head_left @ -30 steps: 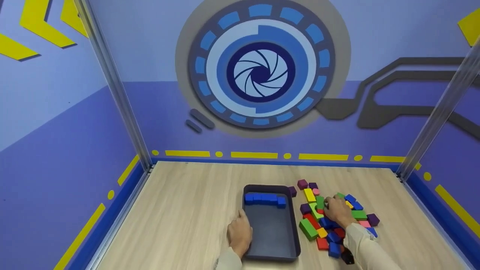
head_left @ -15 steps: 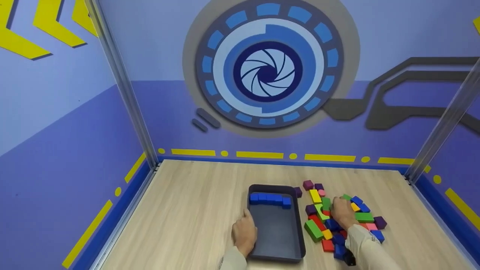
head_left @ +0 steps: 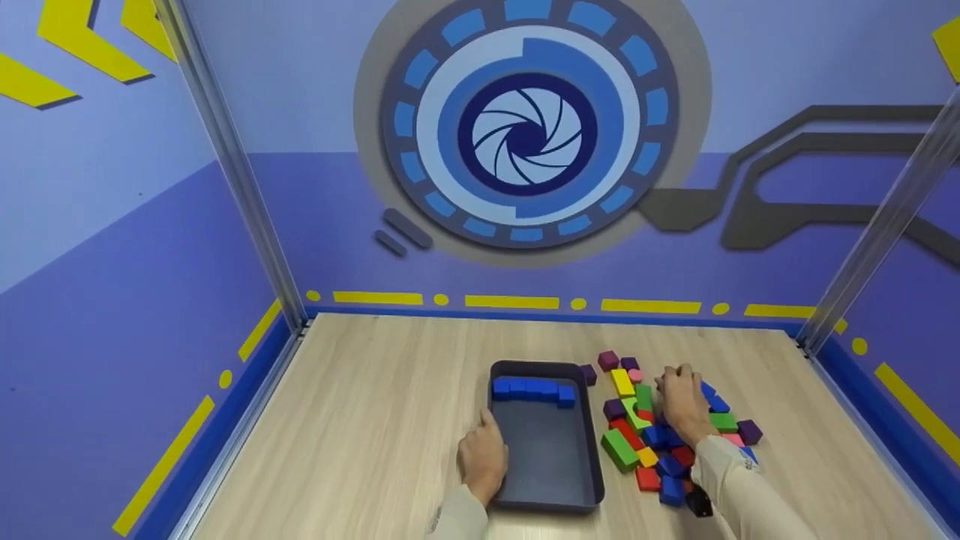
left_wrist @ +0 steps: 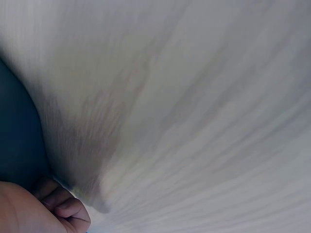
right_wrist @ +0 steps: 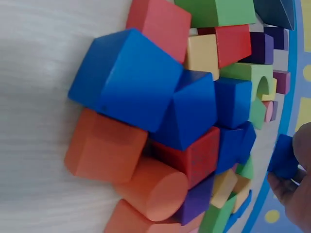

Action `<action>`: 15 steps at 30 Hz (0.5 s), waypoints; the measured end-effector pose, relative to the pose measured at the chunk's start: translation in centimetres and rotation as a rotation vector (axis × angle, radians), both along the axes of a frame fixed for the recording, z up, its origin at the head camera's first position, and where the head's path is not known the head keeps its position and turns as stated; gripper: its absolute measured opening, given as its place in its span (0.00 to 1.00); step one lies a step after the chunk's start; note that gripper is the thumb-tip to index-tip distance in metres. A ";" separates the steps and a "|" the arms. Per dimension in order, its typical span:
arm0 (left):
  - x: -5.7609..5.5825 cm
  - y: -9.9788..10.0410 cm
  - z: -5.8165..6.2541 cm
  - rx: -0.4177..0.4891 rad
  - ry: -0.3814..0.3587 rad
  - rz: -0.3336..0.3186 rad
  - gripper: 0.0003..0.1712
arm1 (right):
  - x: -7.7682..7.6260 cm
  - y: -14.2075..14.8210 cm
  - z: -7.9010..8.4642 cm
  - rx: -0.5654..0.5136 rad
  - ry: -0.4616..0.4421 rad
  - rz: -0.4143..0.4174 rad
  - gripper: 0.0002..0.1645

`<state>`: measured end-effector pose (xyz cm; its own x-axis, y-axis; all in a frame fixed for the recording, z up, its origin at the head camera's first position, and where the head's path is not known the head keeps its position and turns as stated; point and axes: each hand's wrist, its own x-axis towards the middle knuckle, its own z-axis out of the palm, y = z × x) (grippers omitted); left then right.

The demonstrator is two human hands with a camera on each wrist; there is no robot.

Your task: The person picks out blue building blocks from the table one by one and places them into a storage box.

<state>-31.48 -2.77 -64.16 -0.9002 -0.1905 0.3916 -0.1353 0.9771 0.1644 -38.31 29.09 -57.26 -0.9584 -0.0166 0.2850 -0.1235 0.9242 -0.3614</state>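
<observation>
A dark grey tray [head_left: 544, 469] lies on the table with a row of blue blocks [head_left: 529, 389] along its far end. My left hand [head_left: 482, 456] holds the tray's left side; in the left wrist view its fingers [left_wrist: 70, 208] are curled against the tray's edge. My right hand [head_left: 684, 401] is over the far part of a pile of coloured blocks. In the right wrist view a blue block [right_wrist: 283, 156] is pinched between its thumb and fingers, above the table. The head view hides that block behind the hand.
Right of the tray lie loose blocks, among them a green block [head_left: 619, 450], a red block [head_left: 647, 478] and a purple block [head_left: 749, 431]. Another purple block [head_left: 589, 374] sits close to the tray's far right corner. Walls and metal posts [head_left: 236, 165] enclose the table.
My right hand has moved up and away from me, from among the blocks to above the far part of the pile. The left hand stays at the tray. The head view has shifted slightly.
</observation>
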 end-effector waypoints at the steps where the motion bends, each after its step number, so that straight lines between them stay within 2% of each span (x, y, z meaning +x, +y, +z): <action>1: 0.0 -0.1 0.0 -0.001 0.004 0.001 0.30 | -0.1 -0.3 0.2 -0.004 0.018 0.012 0.17; 7: 0.1 -0.3 0.1 0.017 0.001 -0.001 0.31 | -0.8 -2.7 1.2 -0.025 0.087 0.116 0.20; 15: 0.1 -0.1 -0.2 0.031 -0.002 -0.009 0.30 | -0.6 -6.5 1.8 -0.084 0.070 0.200 0.15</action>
<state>-31.35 -2.84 -64.32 -0.9029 -0.1943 0.3835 -0.1268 0.9727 0.1941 -38.88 22.60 -55.43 -0.9163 -0.1773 0.3592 -0.3284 0.8460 -0.4201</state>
